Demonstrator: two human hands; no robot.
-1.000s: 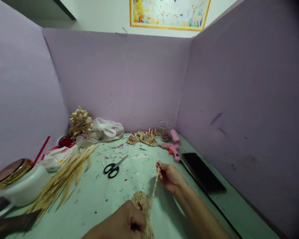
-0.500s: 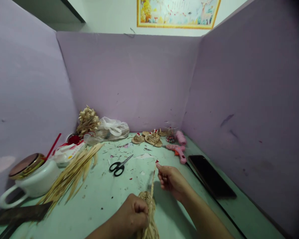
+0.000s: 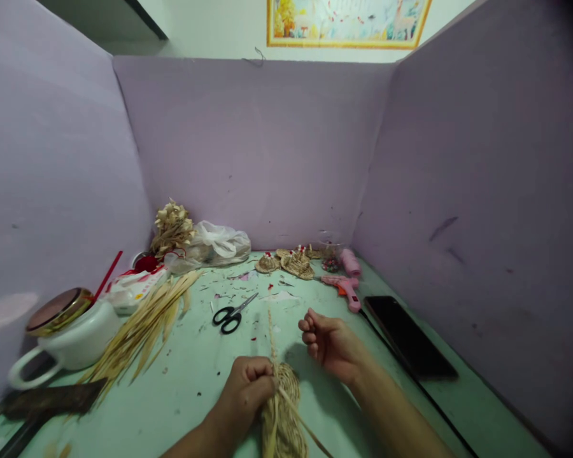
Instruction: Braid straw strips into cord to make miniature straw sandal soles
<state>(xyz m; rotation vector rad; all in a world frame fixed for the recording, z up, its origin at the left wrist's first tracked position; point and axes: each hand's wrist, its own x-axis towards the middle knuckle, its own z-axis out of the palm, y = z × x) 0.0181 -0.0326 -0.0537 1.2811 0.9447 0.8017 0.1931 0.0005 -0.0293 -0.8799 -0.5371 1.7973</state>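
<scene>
A flat, coiled straw piece (image 3: 290, 385) with an elongated, rounded outline is placed nearer than the scissors (image 3: 232, 315) and to their right. Its surface is formed of narrow plaited rows laid side by side in curves. The left hand (image 3: 246, 388) is closed in a loose fist at the piece's left edge, and a slender straw braid (image 3: 270, 321) is pinched between thumb and bent forefinger. From this grip the braid is extended away, past the right side of the scissors, where it is ended by a red tip (image 3: 270, 286); pale, flat strands (image 3: 303, 420) are splayed over the coil. The right hand (image 3: 334, 346) is held apart from the braid, to the right of the scissors, with fingers narrowly curled and thumb drawn to the forefinger; whether anything fine is enclosed cannot be told.

To the left of the scissors, dry, ribbon-like straw strips (image 3: 143, 324) are spread in a sheaf beside a glossy white mug (image 3: 83, 337). Beyond the scissors, small woven straw hats (image 3: 297, 266) are grouped. To their right are placed a pink plastic glue gun (image 3: 346, 289) and a smooth, dark phone (image 3: 408, 340).
</scene>
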